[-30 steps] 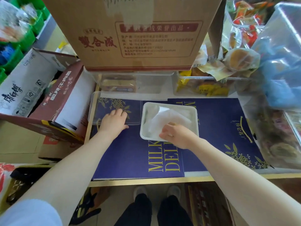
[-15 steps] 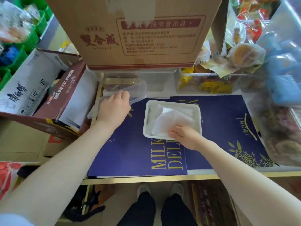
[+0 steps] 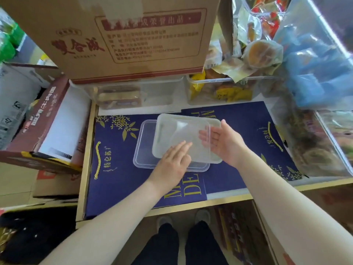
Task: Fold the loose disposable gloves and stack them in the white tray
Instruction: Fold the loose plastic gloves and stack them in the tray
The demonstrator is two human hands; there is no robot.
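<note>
A clear, rounded-rectangle plastic lid (image 3: 172, 144) is lying skewed over the white tray (image 3: 215, 159), folded gloves (image 3: 183, 134) showing dimly beneath. The left hand (image 3: 172, 165) is pressing it flat-fingered; the right hand (image 3: 223, 142), at three o'clock, is resting open-palmed on its edge. A brown cardboard box (image 3: 122, 37) is looming at twelve o'clock.

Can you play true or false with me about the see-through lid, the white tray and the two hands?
1. The clear lid sits partly over the white tray. True.
2. The lid covers the tray squarely. False: it sits offset to the left.
3. The left hand lies flat on the lid. True.
4. The right hand is a tight fist. False: its fingers are straight, beside the tray's right edge.
5. The tray sits on a red mat. False: it is on dark blue boxes.
</note>
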